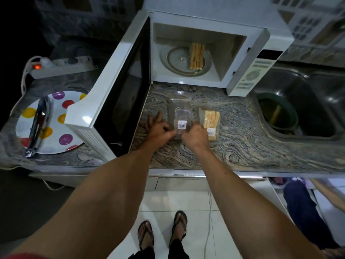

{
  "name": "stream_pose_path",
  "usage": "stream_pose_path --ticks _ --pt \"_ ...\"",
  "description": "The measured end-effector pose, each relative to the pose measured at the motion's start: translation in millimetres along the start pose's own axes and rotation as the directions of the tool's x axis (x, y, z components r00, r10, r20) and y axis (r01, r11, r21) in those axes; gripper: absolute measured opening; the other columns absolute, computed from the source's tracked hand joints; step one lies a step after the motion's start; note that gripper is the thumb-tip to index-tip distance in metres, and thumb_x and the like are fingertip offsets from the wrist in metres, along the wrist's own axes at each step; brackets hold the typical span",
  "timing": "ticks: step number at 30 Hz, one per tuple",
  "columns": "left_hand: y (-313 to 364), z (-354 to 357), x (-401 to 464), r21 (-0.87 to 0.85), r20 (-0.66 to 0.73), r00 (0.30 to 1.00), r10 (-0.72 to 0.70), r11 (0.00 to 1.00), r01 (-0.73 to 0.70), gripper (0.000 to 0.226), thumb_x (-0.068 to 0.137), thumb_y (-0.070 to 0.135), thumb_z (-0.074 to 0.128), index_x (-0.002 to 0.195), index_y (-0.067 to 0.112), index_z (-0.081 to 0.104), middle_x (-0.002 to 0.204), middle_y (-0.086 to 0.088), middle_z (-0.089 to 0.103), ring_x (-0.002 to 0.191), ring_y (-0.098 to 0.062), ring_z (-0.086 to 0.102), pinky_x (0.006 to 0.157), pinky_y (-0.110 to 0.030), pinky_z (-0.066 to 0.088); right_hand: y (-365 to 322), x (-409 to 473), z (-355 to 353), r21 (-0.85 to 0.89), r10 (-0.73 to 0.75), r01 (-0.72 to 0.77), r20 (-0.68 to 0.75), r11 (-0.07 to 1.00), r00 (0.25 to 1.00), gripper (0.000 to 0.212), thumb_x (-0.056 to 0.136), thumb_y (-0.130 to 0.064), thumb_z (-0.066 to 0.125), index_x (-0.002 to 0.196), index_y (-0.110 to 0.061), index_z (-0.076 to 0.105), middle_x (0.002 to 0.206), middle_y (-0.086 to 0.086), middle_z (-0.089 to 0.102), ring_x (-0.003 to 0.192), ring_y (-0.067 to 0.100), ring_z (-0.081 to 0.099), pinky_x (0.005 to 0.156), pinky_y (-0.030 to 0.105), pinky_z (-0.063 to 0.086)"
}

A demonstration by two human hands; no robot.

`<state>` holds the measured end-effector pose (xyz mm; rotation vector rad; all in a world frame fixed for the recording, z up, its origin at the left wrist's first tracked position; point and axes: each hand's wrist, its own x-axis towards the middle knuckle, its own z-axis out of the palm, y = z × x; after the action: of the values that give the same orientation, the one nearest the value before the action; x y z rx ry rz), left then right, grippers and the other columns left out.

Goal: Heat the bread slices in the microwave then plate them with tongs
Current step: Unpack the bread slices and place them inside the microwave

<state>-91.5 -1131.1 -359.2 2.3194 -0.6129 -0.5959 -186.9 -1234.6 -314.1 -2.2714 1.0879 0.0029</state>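
Four toasted bread slices (197, 56) are standing on edge on the round glass turntable (179, 60) inside the open white microwave (205, 19). Both hands, left hand (158, 128) and right hand (195, 134), are pinching an empty clear plastic bag (182, 116) on the marbled counter (242, 137), beside a wrapped bread pack (211, 121). Metal tongs (38, 124) are lying on the polka-dot plate (61, 135).

Unreadable barcode stickers on empty wrapper (181, 116) and bread pack (210, 122).

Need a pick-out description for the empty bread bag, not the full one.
Start at the open microwave; on the granite counter just before it lie two clear bags. The empty bag is the left one, pinched by both hands. The bag beside it still holds slices; this one is flat and see-through.
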Motion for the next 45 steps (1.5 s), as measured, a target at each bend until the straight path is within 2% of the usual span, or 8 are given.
stream_pose_path --ticks 6,16,28,32,37,39,41,45 --pt "-1 -1 3 0.022 0.023 1.0 0.007 1.0 -0.008 0.025 0.082 0.039 0.07 0.082 0.014 0.07 0.165 0.005 0.003 0.148 -0.033 -0.018 0.115 -0.054 -0.016 -1 12 3 -0.018 0.023 -0.024 -0.024 1.0 0.999 0.024 0.093 -0.013 0.067 0.113 -0.002 0.062 0.094 0.009 0.062 0.077 0.02 0.053 0.058 0.014 0.04" --pt "0 -2 4 0.0 0.03 1.0 -0.009 1.0 0.009 0.021 0.088 0.036 0.066 0.085 0.016 0.068 0.164 0.009 0.003 0.149 -0.029 -0.018 0.113 -0.048 -0.02 7 27 11 0.16 0.048 -0.044 -0.022 0.986 0.999 0.029 0.09 -0.005 0.07 0.118 -0.01 0.064 0.1 0.005 0.066 0.085 0.021 0.068 0.073 0.024 0.058" --pt "2 -6 2 0.008 0.072 0.997 -0.017 1.0 0.017 0.026 0.089 0.038 0.066 0.069 0.024 0.06 0.164 0.011 0.002 0.149 -0.026 -0.02 0.118 -0.049 -0.015 4 41 5 0.165 0.325 -0.351 0.166 0.922 0.931 0.035 0.071 -0.009 0.089 0.099 -0.001 0.069 0.084 0.008 0.074 0.071 0.017 0.074 0.071 0.032 0.063" --pt "0 -8 2 -0.018 0.082 0.996 -0.023 1.0 0.025 0.022 0.088 0.038 0.067 0.076 0.02 0.067 0.164 0.012 0.002 0.148 -0.027 -0.021 0.117 -0.047 -0.015 3 44 4 0.272 0.368 -0.414 0.204 0.869 0.907 0.033 0.075 -0.003 0.084 0.103 0.003 0.067 0.082 0.011 0.075 0.061 0.017 0.074 0.06 0.028 0.062" --pt "-1 -7 4 -0.074 0.103 0.992 -0.069 0.994 0.077 0.02 0.086 0.046 0.068 0.09 0.028 0.072 0.163 0.017 -0.002 0.147 -0.031 -0.023 0.117 -0.05 -0.011 4 45 1 0.361 0.369 -0.431 0.23 0.827 0.9 0.018 0.084 0.001 0.074 0.101 0.002 0.068 0.091 0.016 0.073 0.07 0.023 0.074 0.068 0.034 0.063" --pt "-2 -2 5 -0.039 0.061 0.995 -0.084 0.995 0.087 0.027 0.083 0.049 0.07 0.097 0.027 0.075 0.162 0.016 0.012 0.15 -0.029 -0.01 0.12 -0.05 -0.006 5 44 -2 0.395 0.362 -0.442 0.263 0.805 0.894 0.017 0.083 0.004 0.075 0.099 0.002 0.069 0.091 0.016 0.073 0.072 0.023 0.075 0.071 0.035 0.063" --pt "4 0 4 -0.074 -0.033 0.992 -0.12 0.99 0.117 0.027 0.076 0.047 0.075 0.092 0.025 0.076 0.145 0.006 0.048 0.142 -0.029 0.026 0.118 -0.05 0.019 4 42 -5 0.399 0.346 -0.442 0.292 0.803 0.892 0.019 0.081 0.007 0.075 0.097 0.004 0.067 0.091 0.017 0.074 0.074 0.024 0.075 0.075 0.036 0.063" --pt "28 -6 -5 -0.371 0.014 0.947 -0.322 0.878 0.304 0.016 0.084 0.015 0.071 0.096 0.019 0.062 0.1 -0.002 0.067 0.092 -0.02 0.064 0.08 -0.031 0.053 -6 35 -4 0.536 0.312 -0.468 0.36 0.703 0.879 0.03 0.086 0.008 0.069 0.115 0.001 0.062 0.107 0.017 0.07 0.077 0.024 0.074 0.064 0.028 0.062"
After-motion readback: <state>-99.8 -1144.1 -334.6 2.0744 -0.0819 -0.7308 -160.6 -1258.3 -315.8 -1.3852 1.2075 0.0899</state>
